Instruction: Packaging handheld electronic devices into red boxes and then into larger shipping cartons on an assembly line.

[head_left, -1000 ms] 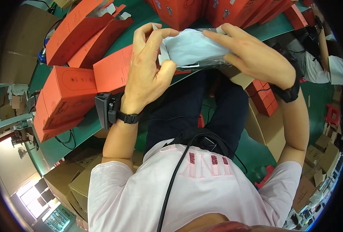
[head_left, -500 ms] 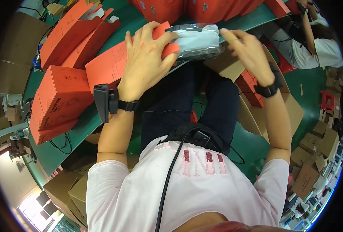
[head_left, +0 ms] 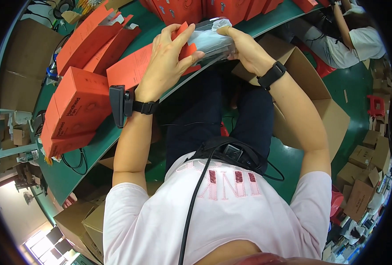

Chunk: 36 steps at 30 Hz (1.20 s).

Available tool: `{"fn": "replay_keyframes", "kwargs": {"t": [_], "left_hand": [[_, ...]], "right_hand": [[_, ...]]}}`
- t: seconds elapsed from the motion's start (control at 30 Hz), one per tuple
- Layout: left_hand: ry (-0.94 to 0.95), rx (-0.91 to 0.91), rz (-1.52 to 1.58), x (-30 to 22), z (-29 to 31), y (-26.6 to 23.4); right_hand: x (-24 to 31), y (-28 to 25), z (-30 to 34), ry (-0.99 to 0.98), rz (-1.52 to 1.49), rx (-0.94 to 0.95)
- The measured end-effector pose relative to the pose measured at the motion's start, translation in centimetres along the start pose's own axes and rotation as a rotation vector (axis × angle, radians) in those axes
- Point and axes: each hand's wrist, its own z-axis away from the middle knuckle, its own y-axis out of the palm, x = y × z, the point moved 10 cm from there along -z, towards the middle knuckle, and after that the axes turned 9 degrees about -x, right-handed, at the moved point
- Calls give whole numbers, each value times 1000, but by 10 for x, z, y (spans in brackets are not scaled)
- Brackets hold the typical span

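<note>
My left hand [head_left: 167, 59] is closed around an orange-red carton [head_left: 129, 67] lying on the table, with its fingers at the carton's open end and raised flaps. From that end a clear plastic tray [head_left: 210, 43] sticks out, partly inside the carton. A white-wrapped item lies in the tray; its kind is hidden by the wrapping. My right hand [head_left: 249, 51] pinches the tray's outer end, thumb on top and fingers beneath. Both wrists wear black straps.
Closed orange-red boxes [head_left: 74, 108] stand left of my left forearm, with open-ended cartons [head_left: 87, 42] behind them. More boxes [head_left: 178, 11] line the far side of the green table [head_left: 99, 143]. A large brown cardboard box [head_left: 313, 106] is at right. Another person [head_left: 337, 44] sits far right.
My right hand has gone from fingers spread beside the tray to gripping its outer end. The tray has shifted left and tilted up at its outer end. My left hand stays on the carton.
</note>
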Motion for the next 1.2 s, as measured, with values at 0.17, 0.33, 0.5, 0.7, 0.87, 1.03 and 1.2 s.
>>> {"fn": "replay_keyframes", "kwargs": {"t": [0.17,0.33,0.5,0.7,0.87,1.03,1.2], "left_hand": [[-9,-18,131,-12,-5,-13],[113,-178,179,-43,-16,-57],[276,-537,360,-66,-4,-101],[425,-733,293,-91,45,-88],[334,-536,749,-76,66,-89],[129,-71,920,-90,19,-103],[123,168,814,-87,13,-86]], "right_hand": [[21,4,15,13,-354,122],[96,-1,52,-128,-518,232],[176,7,124,-300,-322,275],[210,-8,199,-814,352,56],[173,8,247,-1125,493,171],[159,30,274,-1328,537,250],[140,44,288,-1277,660,353]]}}
